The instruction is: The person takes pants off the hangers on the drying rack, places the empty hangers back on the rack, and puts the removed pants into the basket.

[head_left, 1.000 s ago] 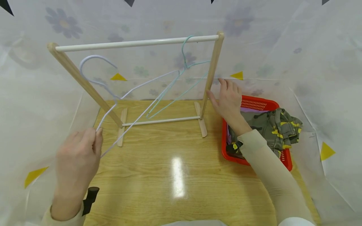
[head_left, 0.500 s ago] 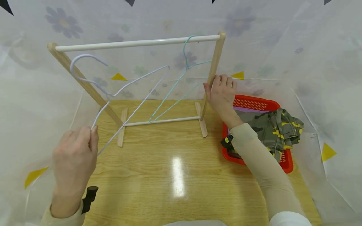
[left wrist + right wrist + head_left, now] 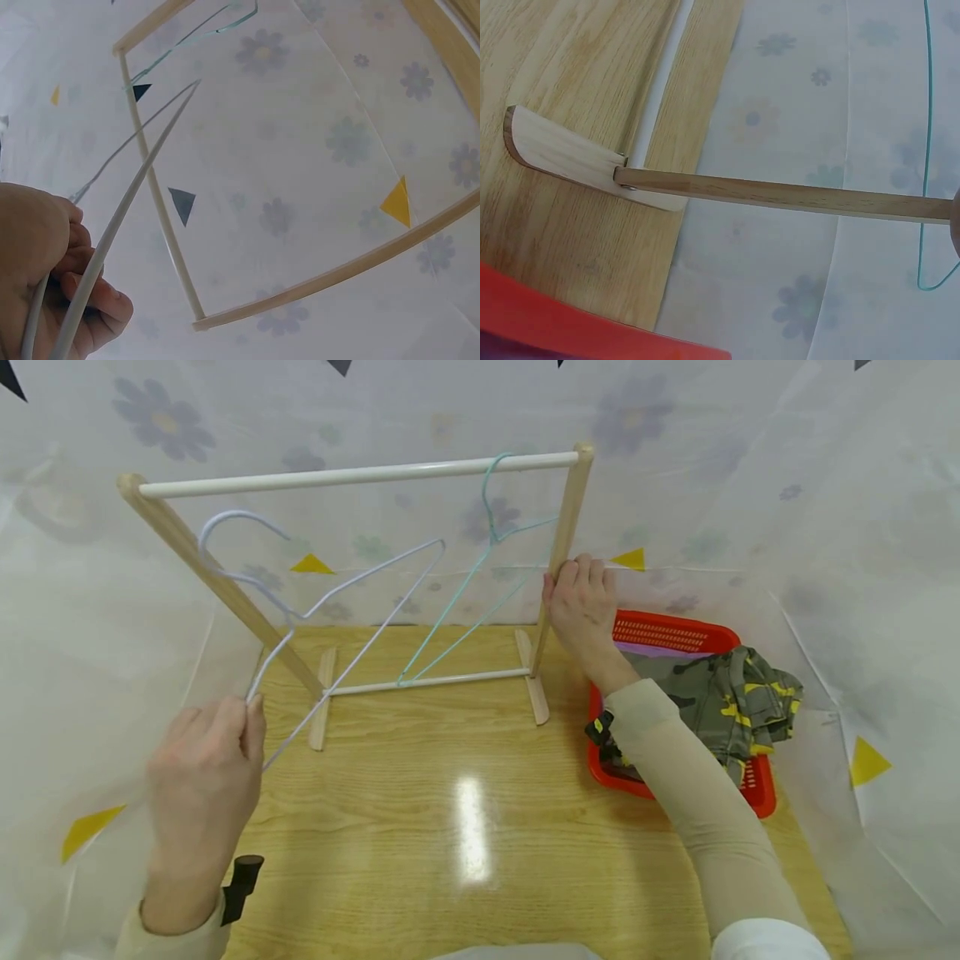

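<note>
In the head view my left hand (image 3: 206, 785) grips one end of a pale lavender clothes hanger (image 3: 351, 583); its hook points up and hangs free below the rack's top bar. The left wrist view shows the fingers curled round the hanger's wire (image 3: 124, 210). My right hand (image 3: 588, 610) holds the right wooden post of a small clothes rack (image 3: 572, 510), with the thumb on the near side. A mint green hanger (image 3: 450, 603) hangs from the rack's white top bar near that post. Only a sliver of the right hand shows in the right wrist view.
A red plastic basket (image 3: 660, 631) stands right of the rack, holding a folded camouflage garment (image 3: 697, 702) and something purple. The rack's feet rest on a wood-grain table (image 3: 390, 827). Pale flowered sheeting (image 3: 375, 418) encloses the back and sides.
My right hand has moved left from beside the post and taken hold of it. The left hand has drawn the lavender hanger slightly left, away from the mint one.
</note>
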Tool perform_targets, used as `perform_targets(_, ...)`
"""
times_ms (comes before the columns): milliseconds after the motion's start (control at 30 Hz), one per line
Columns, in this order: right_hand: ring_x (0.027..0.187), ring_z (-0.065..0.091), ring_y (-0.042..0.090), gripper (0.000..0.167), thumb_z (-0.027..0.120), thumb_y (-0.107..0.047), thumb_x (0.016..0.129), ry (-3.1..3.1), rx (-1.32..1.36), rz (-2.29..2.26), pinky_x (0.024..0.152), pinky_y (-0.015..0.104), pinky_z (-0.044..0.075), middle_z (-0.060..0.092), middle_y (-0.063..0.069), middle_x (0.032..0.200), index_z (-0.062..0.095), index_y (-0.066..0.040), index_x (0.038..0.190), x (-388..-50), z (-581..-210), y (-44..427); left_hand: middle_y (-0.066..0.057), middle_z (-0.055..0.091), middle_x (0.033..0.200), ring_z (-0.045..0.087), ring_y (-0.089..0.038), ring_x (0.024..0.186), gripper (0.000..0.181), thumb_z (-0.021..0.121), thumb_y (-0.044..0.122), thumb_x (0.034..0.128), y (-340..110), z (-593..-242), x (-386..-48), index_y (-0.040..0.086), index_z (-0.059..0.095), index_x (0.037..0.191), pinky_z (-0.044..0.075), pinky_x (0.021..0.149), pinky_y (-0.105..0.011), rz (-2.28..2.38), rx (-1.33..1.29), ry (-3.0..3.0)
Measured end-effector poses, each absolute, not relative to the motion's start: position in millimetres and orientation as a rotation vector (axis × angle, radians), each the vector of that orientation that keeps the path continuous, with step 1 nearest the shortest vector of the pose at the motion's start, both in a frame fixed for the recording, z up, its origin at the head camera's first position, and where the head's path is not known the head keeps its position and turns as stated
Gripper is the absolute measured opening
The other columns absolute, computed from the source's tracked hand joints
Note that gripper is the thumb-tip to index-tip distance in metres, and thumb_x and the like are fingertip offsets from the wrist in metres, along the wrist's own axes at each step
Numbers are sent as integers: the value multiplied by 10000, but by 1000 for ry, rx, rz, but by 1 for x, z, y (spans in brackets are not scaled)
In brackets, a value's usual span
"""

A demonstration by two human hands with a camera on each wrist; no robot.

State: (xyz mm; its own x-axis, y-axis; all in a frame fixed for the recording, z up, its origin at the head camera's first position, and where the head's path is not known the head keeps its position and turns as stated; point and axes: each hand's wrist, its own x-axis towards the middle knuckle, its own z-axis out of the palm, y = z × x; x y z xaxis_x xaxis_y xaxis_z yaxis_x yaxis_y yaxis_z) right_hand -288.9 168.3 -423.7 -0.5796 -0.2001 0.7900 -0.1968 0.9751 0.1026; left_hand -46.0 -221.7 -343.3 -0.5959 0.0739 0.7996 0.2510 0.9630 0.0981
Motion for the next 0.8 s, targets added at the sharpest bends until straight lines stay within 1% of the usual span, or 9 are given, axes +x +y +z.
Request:
perform_targets(100, 848, 572, 403, 417, 428, -315, 1116, -2184, 292, -17, 752, 467, 445, 591, 209, 906, 544, 39, 927, -290, -425, 168, -134, 318, 527, 339, -390, 505, 444, 542, 145, 1075, -221, -343, -47, 17, 402, 674, 290, 472, -504, -244, -224, -2208)
perform_targets(233, 832, 564, 397, 427, 419, -309, 1117, -2178, 296, -29, 740, 455, 428, 581, 205, 885, 537, 38, 899, -289, -426, 169, -114, 294, 528, 305, -354, 496, 458, 535, 151, 1083, -219, -341, -51, 30, 387, 668, 255, 461, -455, -230, -233, -2218)
perform_targets(367, 826, 561, 398, 422, 420, -310, 1116, -2181, 295, -28, 736, 452, 428, 581, 205, 879, 542, 35, 906, -288, -427, 169, -116, 295, 538, 300, -348, 492, 469, 506, 176, 1103, -218, -337, -56, 32, 386, 673, 246, 454, -440, -218, -236, -2244)
perform_targets(467, 825, 560, 397, 413, 427, -308, 1113, -2177, 291, -27, 740, 451, 427, 579, 203, 877, 544, 32, 911, -287, -426, 169, -120, 314, 547, 330, -373, 501, 474, 482, 197, 1117, -217, -333, -60, 29, 395, 682, 268, 453, -465, -213, -235, -2271)
perform_targets(700, 811, 561, 396, 409, 454, -309, 1102, -2163, 289, -25, 738, 451, 423, 576, 201, 863, 542, 33, 895, -287, -427, 169, -126, 349, 551, 360, -371, 524, 467, 460, 202, 1127, -211, -324, -72, 20, 411, 700, 309, 482, -456, -191, -251, -2288)
perform_targets(800, 816, 559, 400, 415, 447, -314, 1108, -2180, 290, -28, 740, 458, 423, 573, 201, 870, 541, 34, 903, -286, -428, 169, -143, 369, 548, 389, -399, 541, 474, 449, 207, 1132, -208, -321, -77, 10, 417, 703, 332, 497, -468, -183, -252, -2280)
